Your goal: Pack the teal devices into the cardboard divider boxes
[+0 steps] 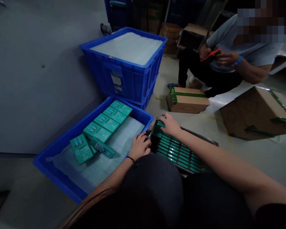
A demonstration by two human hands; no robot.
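Between my knees and the blue bin stands an open carton (215, 143) packed with rows of slim green boxes (173, 149) on edge. At its far left corner, my right hand (170, 125) has its fingers bent over a green box (160, 124); part of that box is hidden. My left hand (138, 147) rests at the carton's near left edge, fingers curled over a shiny flap (152, 131). Left of it, the low blue bin (59, 184) holds several flat green boxes (104, 122) in a slanting row, with one green box (102, 149) leaning on its side.
Behind the low bin, stacked blue bins (123, 76) carry a white foam sheet (130, 47). A taped carton (188, 101) and a larger carton (254, 111) stand on the floor to the right. A crouching person (250, 54) holds an orange-edged object (212, 54). A pale wall (38, 79) borders the left.
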